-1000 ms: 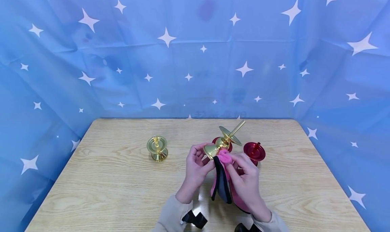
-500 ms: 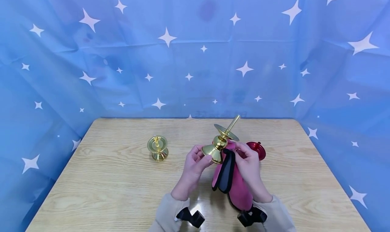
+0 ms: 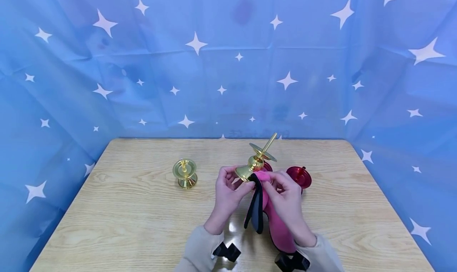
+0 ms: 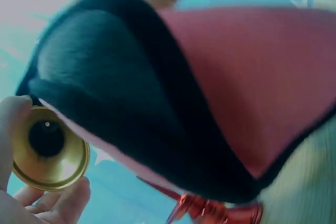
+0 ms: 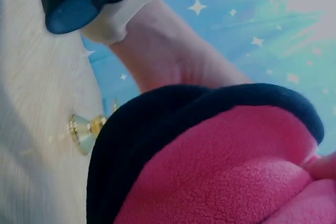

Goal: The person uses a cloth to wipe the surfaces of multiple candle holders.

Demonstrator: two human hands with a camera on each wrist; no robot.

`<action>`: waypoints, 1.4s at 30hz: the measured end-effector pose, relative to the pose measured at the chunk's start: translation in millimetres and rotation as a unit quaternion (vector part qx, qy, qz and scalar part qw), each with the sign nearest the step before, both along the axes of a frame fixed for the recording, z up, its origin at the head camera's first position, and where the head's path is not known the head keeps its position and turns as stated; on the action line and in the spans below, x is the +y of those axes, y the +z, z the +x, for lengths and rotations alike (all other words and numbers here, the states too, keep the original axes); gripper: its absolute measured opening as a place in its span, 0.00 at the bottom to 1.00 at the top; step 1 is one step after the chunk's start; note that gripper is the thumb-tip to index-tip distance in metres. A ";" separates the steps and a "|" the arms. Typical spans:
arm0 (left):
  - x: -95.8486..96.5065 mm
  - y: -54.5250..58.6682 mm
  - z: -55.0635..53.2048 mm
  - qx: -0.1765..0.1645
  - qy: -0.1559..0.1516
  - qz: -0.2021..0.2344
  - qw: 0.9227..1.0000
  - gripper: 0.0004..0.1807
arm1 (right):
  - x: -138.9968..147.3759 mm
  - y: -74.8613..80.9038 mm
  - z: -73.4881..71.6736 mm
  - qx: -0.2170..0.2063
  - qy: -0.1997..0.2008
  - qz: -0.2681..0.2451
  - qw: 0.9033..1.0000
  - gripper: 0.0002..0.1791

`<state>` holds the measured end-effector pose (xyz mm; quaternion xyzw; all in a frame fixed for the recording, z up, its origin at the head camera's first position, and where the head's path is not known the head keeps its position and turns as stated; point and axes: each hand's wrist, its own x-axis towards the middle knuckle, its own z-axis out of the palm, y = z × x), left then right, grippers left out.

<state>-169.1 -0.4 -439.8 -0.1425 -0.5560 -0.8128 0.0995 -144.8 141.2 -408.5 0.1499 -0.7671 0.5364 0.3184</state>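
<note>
A shiny gold candle holder (image 3: 254,161), with a wide saucer and a thin upright stem, is held tilted up to the right above the table. My left hand (image 3: 229,192) grips it by its flared base; the left wrist view looks into the hollow underside. My right hand (image 3: 287,196) pinches a pink fleece cloth (image 3: 280,220) with black edging and a dark grey patch, bunched at the holder's base and lower body. The rest of the cloth hangs down between my wrists. In the right wrist view its pink folds hide most of the holder.
A second gold candle holder (image 3: 185,173) stands upright on the table to the left. One red candle holder (image 3: 299,177) is behind my right hand, and another red one (image 3: 267,167) is mostly hidden behind the held holder. A starry blue curtain (image 3: 228,105) hangs behind the table.
The gold holder has shifted left and slightly up. The bunched cloth went up behind it, then came back down toward its base with my right hand.
</note>
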 end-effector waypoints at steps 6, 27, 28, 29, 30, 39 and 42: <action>0.6 8.9 8.1 0.110 0.069 -0.115 0.985 0.29 | -5.9 14.0 8.0 0.045 0.002 0.000 0.999 0.12; -1.4 1.4 6.4 0.102 -0.060 0.072 0.990 0.38 | 12.6 5.3 -4.4 -0.121 0.045 -0.042 0.991 0.06; -1.2 2.5 7.3 0.099 -0.065 0.075 0.990 0.38 | 13.8 4.4 -7.1 -0.156 0.044 -0.069 0.984 0.07; -1.0 3.3 8.1 0.095 -0.068 0.079 0.990 0.39 | 14.7 3.9 -9.3 -0.189 0.045 -0.103 0.976 0.07; -0.5 3.7 8.7 0.091 -0.070 0.082 0.990 0.39 | 15.4 4.2 -10.7 -0.215 0.045 -0.133 0.966 0.09; 2.8 2.6 4.6 0.075 -0.028 0.079 0.994 0.36 | 14.3 6.2 2.2 -0.207 0.126 -0.135 0.961 0.14; 0.8 4.2 2.8 0.042 -0.009 0.073 0.996 0.36 | 14.7 9.5 9.6 -0.163 0.179 -0.119 0.963 0.11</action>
